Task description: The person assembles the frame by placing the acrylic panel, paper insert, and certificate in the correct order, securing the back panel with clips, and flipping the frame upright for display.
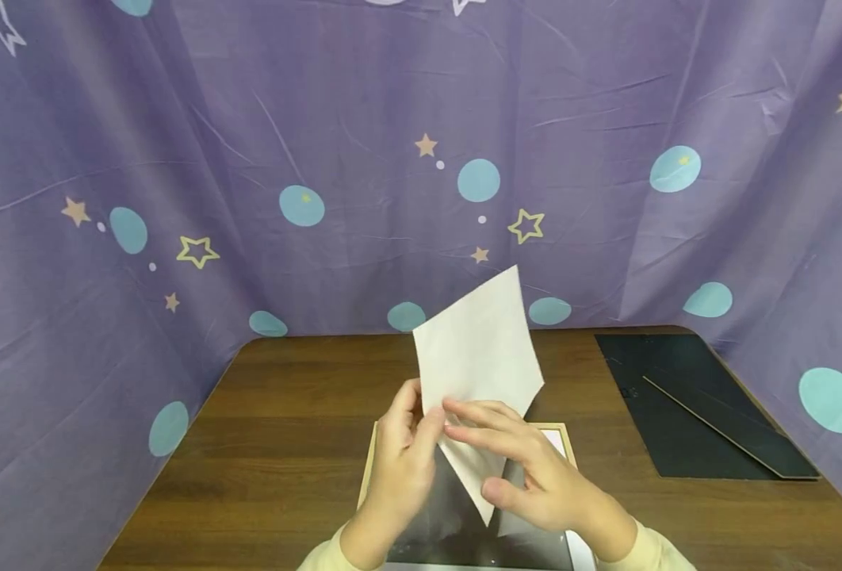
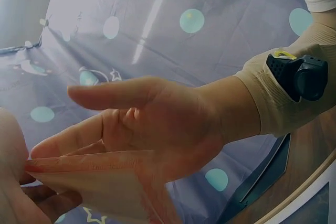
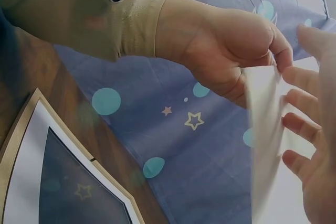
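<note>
And here's the white sheet (image 1: 478, 349), up in the air between the two hands, standing on a slant with most of its face rising above the fingers and one corner pointing down! The left hand (image 1: 399, 464) has it at the left edge, pinching: thumb on the near side, fingers tucked behind. In from the other side comes the right hand (image 1: 538, 468), fingers extended across the sheet's near face, their tips right beside the left thumb, its own thumb spread apart lower down; it isn't gripping anything, just lying along the lower part of the sheet. The left wrist view catches the far face: an orange-red band bordering a paler middle.

Directly below, on the brown tabletop (image 1: 271, 428), sits the frame with its pale wooden rim (image 1: 568, 446), white border and dark, glossy panel (image 1: 449, 515), reflections and all. The sheet's bottom corner hangs over that panel, and the forearms partly cover the frame from either side. Over to the right, well apart from the hands, lies a black board (image 1: 667, 432) with its stand leg angled across it. Behind everything, the purple curtain (image 1: 364, 135), stars and blue spots everywhere!
</note>
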Demonstrator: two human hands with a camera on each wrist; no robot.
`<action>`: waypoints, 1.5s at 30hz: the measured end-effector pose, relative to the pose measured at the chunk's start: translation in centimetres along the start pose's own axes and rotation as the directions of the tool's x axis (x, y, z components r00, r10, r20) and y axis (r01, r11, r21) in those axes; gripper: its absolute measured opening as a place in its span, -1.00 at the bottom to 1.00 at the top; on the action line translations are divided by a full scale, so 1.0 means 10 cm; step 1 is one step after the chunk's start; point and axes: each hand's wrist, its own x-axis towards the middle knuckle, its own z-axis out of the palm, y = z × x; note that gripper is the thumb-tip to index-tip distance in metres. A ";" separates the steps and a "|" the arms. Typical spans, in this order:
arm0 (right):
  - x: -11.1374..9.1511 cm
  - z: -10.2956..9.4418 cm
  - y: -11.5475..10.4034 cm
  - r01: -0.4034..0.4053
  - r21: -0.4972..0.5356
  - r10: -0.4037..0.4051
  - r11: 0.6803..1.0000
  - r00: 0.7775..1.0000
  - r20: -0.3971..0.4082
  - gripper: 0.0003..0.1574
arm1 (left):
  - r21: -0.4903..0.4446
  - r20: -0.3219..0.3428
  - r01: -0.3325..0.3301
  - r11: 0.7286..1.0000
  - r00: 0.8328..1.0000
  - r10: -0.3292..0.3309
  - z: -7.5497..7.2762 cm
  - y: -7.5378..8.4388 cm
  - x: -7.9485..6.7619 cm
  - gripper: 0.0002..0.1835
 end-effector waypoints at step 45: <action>-0.47 -0.76 0.56 -0.718 0.099 0.716 0.689 0.651 -0.252 -0.58 | 0.108 -0.137 0.113 0.988 0.986 -0.098 -0.96 -0.51 -0.02 -0.40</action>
